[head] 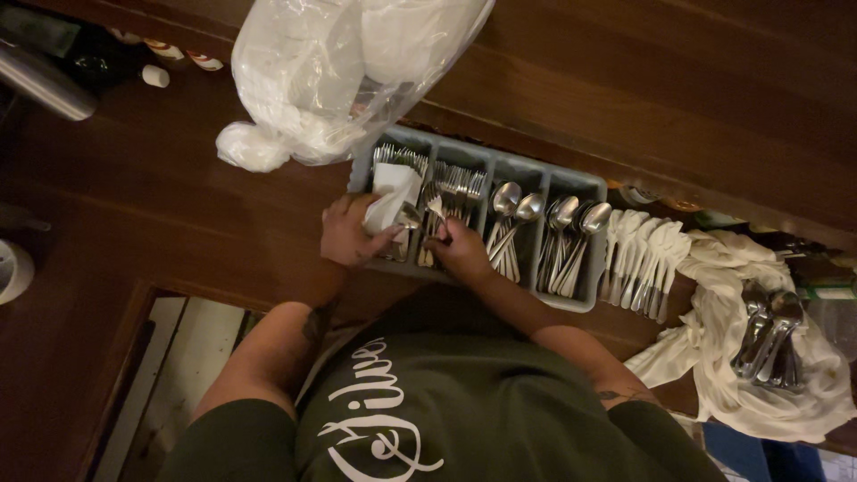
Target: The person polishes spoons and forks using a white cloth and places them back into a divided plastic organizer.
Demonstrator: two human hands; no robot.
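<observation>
My left hand (346,234) grips a white cloth (393,192) at the left end of a grey divided cutlery tray (585,302), and a piece of cutlery is wrapped in the cloth. My right hand (461,251) is just beside it, fingers closed on a fork (436,207) over the fork compartments. The tray's left compartments hold several forks (460,186). Its right compartments hold several spoons (571,223).
A clear plastic bag (339,71) of white items lies on the wooden counter (161,178) just behind the tray. Right of the tray is a row of pale spoons (643,259), then a white cloth (741,393) with several spoons (772,344) on it. A metal cylinder (45,85) lies far left.
</observation>
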